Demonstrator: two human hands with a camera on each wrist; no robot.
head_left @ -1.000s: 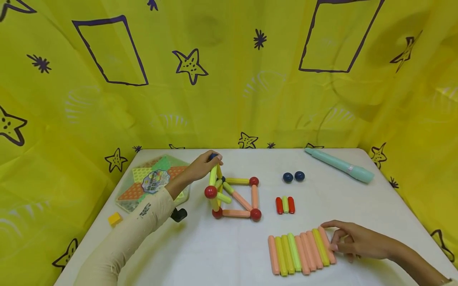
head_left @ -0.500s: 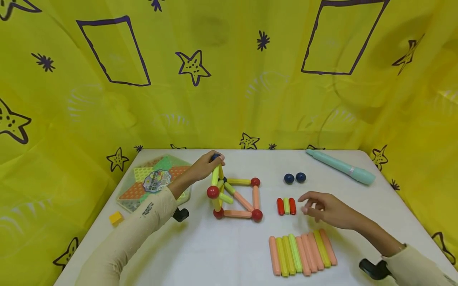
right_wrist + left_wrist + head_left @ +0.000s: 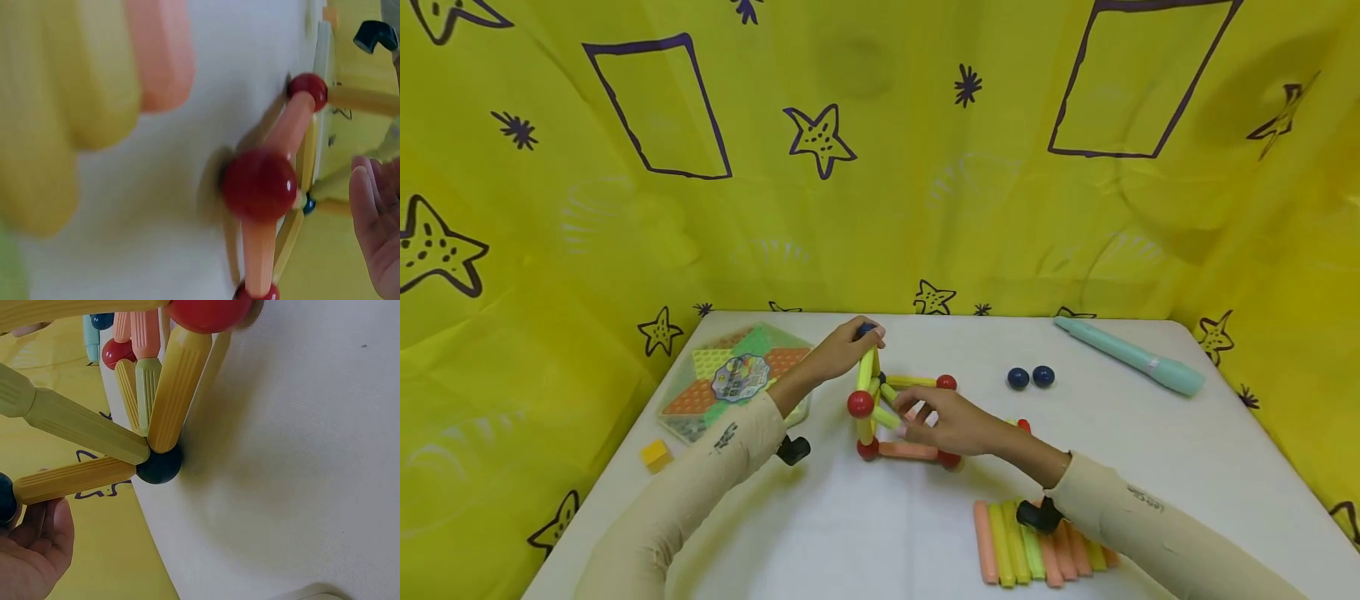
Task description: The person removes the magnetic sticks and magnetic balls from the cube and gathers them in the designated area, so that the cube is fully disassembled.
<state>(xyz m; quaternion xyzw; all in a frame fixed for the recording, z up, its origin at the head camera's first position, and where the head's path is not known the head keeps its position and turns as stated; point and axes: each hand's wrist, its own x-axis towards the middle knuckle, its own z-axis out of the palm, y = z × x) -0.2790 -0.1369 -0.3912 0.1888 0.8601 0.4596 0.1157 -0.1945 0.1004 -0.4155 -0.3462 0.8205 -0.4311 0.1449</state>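
1 bump from our right hand (image 3: pixel 957 422), fingers parted near the jutting green stick (image 3: pixel 887 417), could, we judge, break joints in the ball-and-stick frame (image 3: pixel 907 451) standing on the surface (image 3: pixel 820 533) while our left hand (image 3: pixel 838 350) grips the frame's top blue ball (image 3: pixel 866 330).

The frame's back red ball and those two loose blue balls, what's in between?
Bare white tabletop lies between the back red ball and the loose blue balls, seen in the head view.

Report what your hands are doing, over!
Left hand holds blue ball atop stick frame. Right hand by green stick, contact unclear. Right sleeve partly hides loose sticks.
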